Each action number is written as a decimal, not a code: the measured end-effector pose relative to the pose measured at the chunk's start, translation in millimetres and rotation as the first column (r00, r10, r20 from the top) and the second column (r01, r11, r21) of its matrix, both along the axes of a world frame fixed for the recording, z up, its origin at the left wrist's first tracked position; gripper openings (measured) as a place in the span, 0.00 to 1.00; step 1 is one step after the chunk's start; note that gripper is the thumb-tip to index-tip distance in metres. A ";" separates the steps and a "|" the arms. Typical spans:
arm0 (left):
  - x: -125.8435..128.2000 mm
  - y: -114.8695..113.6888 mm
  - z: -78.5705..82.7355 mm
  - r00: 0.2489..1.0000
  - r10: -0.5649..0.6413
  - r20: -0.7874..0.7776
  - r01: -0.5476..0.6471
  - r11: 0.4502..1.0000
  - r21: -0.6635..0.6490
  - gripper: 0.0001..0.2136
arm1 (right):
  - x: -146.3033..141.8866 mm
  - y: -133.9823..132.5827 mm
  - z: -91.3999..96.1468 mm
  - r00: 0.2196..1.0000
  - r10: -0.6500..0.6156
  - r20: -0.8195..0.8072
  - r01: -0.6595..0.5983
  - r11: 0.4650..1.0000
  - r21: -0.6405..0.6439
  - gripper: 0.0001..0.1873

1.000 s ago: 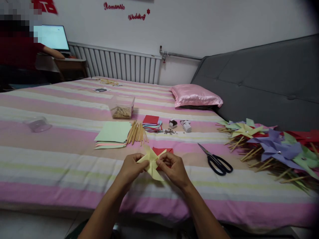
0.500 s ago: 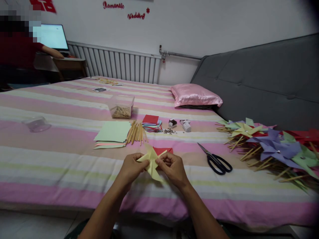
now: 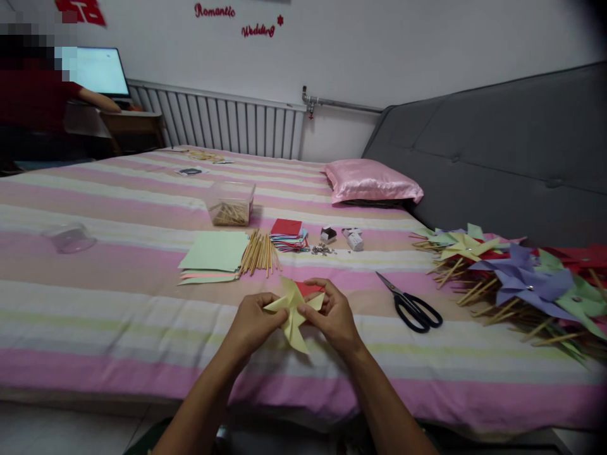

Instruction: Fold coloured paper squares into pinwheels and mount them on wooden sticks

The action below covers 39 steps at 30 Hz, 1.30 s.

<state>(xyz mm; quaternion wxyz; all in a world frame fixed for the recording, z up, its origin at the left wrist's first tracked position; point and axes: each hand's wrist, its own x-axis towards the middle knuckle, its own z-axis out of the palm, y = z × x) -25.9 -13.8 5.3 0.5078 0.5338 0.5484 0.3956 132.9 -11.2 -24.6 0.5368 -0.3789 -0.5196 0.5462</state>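
A pale yellow paper pinwheel [image 3: 294, 313] is held just above the striped bed between both hands. My left hand [image 3: 253, 323] pinches its left blade with closed fingers. My right hand [image 3: 332, 316] grips the right side, its fingers curled round the paper's centre. A red paper square [image 3: 310, 288] lies on the bed just behind the pinwheel, partly hidden by it.
Black scissors [image 3: 413, 307] lie to the right, beyond them a heap of finished pinwheels [image 3: 516, 278]. Ahead are wooden sticks [image 3: 260, 251], green paper sheets [image 3: 215, 253], a coloured paper stack [image 3: 287, 232], small pins [image 3: 323, 250] and a clear box [image 3: 231, 203]. A person sits far left.
The pinwheel has tilted and dropped slightly in my hands. My right hand's fingers have shifted forward over its centre. Nothing else on the bed has moved.
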 end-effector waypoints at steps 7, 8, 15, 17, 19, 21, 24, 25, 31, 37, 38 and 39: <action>7.3 0.7 -4.8 0.986 0.134 0.102 -0.138 0.990 0.035 0.13 | -3.4 1.7 -0.3 0.993 -0.111 -0.047 0.109 0.993 -0.035 0.21; 9.2 0.5 -4.8 0.978 0.162 0.135 -0.167 0.985 0.031 0.14 | -4.6 1.6 -0.4 0.990 -0.129 -0.058 0.127 0.991 -0.043 0.21; 20.5 -1.0 -7.5 0.869 0.327 0.370 -0.329 0.942 -0.060 0.25 | -11.2 1.7 -1.7 0.973 -0.201 -0.110 0.191 0.977 -0.096 0.23; 21.7 -1.0 -7.6 0.834 0.348 0.428 -0.340 0.935 -0.098 0.28 | -10.5 2.5 -1.4 0.968 -0.220 -0.120 0.210 0.973 -0.095 0.23; 22.2 -1.1 -6.1 0.807 0.335 0.486 -0.303 0.942 -0.147 0.27 | -9.1 3.2 -0.2 0.958 -0.259 -0.121 0.247 0.963 -0.103 0.22; 22.5 -1.7 -3.5 0.795 0.294 0.530 -0.226 0.955 -0.191 0.23 | -7.6 3.6 1.6 0.944 -0.308 -0.117 0.295 0.949 -0.113 0.21; 23.5 -2.7 0.2 0.797 0.263 0.544 -0.148 0.958 -0.247 0.18 | -6.8 3.6 3.7 0.927 -0.358 -0.115 0.345 0.931 -0.119 0.21; 23.9 -3.0 0.9 0.797 0.268 0.542 -0.143 0.954 -0.262 0.17 | -7.0 3.5 3.8 0.924 -0.364 -0.119 0.351 0.929 -0.119 0.21; 24.1 -4.0 -0.8 0.819 0.299 0.490 -0.165 0.940 -0.298 0.18 | -9.1 2.9 0.7 0.925 -0.368 -0.096 0.356 0.926 -0.121 0.22; 20.7 -4.9 -3.2 0.878 0.331 0.347 -0.228 0.924 -0.307 0.17 | -8.8 2.1 0.6 0.937 -0.345 -0.057 0.342 0.938 -0.058 0.20; 20.9 -4.9 -3.5 0.878 0.337 0.340 -0.237 0.923 -0.303 0.17 | -8.9 1.8 1.1 0.939 -0.339 -0.054 0.336 0.940 -0.054 0.20; 21.2 -4.9 -3.8 0.876 0.339 0.344 -0.237 0.923 -0.304 0.17 | -9.0 1.5 1.6 0.941 -0.336 -0.048 0.334 0.941 -0.051 0.20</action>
